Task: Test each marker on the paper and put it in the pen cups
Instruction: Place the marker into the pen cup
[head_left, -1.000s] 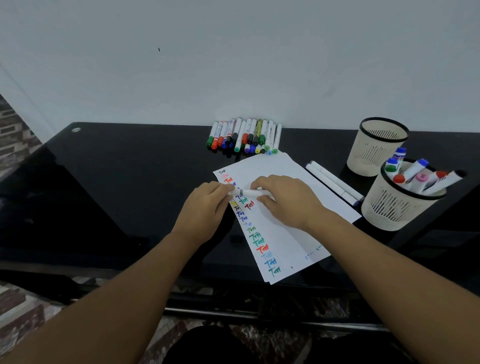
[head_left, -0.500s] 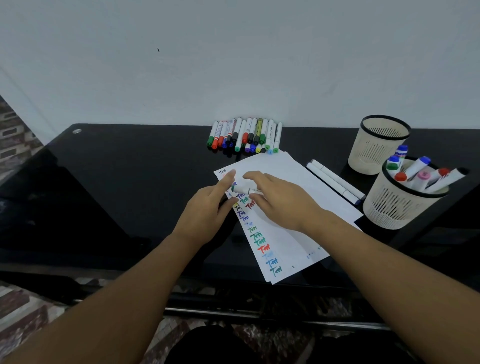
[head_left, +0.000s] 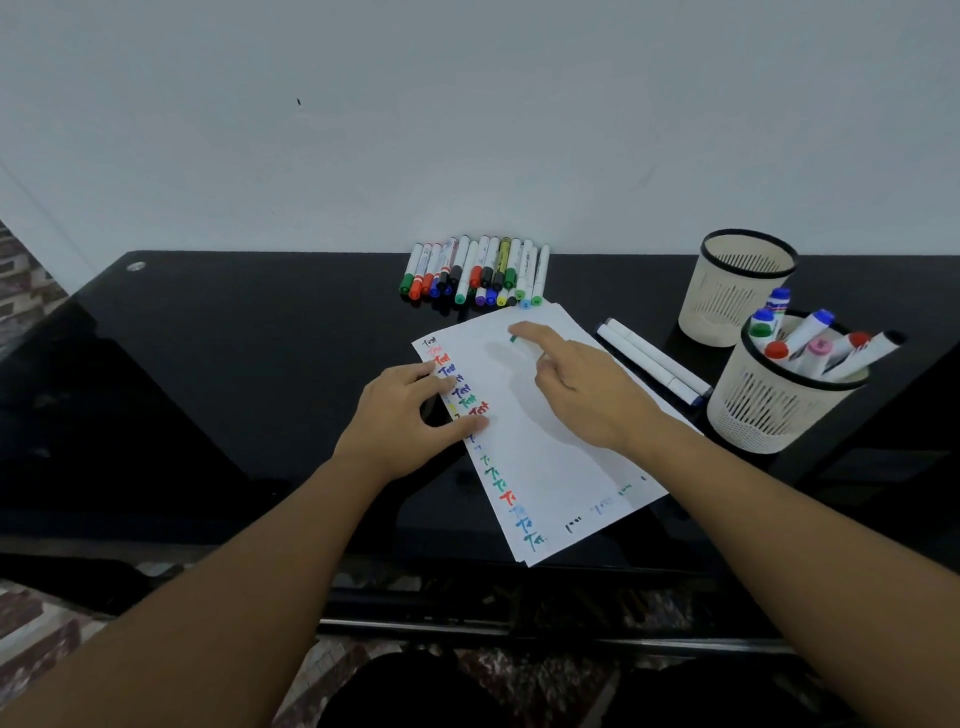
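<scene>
- While the right hand reaches to about one o'clock on the paper, a green marker tip peeks out under its index finger; the marker's body is hidden, so how the fingers grip it I cannot tell for sure, though they look curled round it.
- Left hand lies flat at nine o'clock, fingers straight, pressing the paper's edge and holding nothing.
- Down that left margin runs a column of coloured test marks, so plenty of testing looks done.
- At three o'clock, the near pen cup already holds several markers; the far pen cup beyond it looks empty.
- Two white markers lie just beside the paper.
- At twelve o'clock, a row of markers waits by the wall, so I judge roughly half is left.
</scene>
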